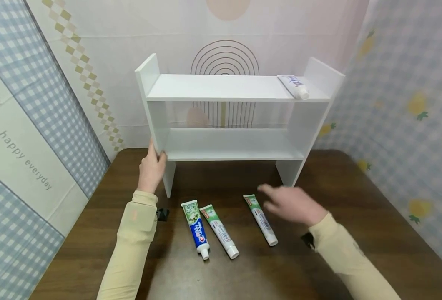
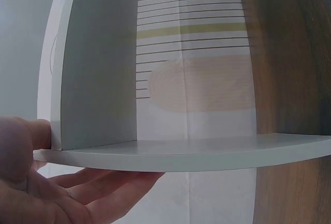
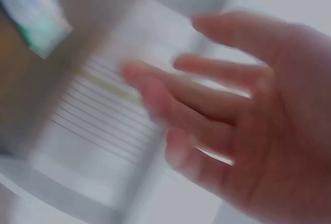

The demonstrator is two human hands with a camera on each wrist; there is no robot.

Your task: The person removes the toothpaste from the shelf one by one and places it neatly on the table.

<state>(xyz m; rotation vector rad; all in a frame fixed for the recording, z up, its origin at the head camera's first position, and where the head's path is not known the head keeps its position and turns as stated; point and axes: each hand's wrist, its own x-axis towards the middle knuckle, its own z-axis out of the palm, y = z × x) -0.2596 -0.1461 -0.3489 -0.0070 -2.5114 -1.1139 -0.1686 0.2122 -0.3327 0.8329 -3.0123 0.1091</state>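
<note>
My left hand (image 1: 151,168) grips the left side panel of a white two-tier shelf (image 1: 213,88); in the left wrist view its thumb and fingers lie on opposite sides of the panel. Over the table, my right hand (image 1: 295,204) hovers with loosely bent fingers and nothing in them, blurred in the right wrist view. Close beside it lies a green-and-white toothpaste tube (image 1: 261,221). Left of that are a similar toothpaste tube (image 1: 221,233) and a blue-and-green Crest toothpaste tube (image 1: 197,225). Another, mostly white tube (image 1: 293,86) lies on the shelf's top board, at the right.
The shelf stands toward the back of a dark brown wooden table (image 1: 243,279). Behind it hangs a pale patterned cloth (image 1: 112,50), with checked cloth (image 1: 393,125) at the right side. A small black object (image 1: 162,214) shows beside the left wrist.
</note>
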